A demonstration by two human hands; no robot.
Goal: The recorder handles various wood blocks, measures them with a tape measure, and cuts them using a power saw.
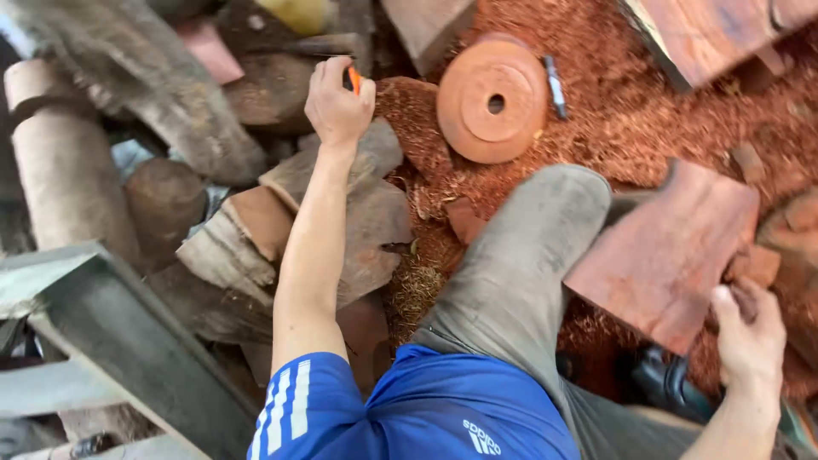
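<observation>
**Hands apart over wood scraps and red sawdust**

We reach our left hand point(338, 102) out over a heap of grey wood offcuts point(358, 213), fingers curled tight around a small orange object point(353, 79) that is mostly hidden. Just to its right a round reddish wooden disc point(492, 100) with a centre hole lies on the sawdust point(648, 119). Our right hand point(748, 336) pinches a small dark piece point(745, 300) beside a flat red wood slab point(665, 255).
</observation>
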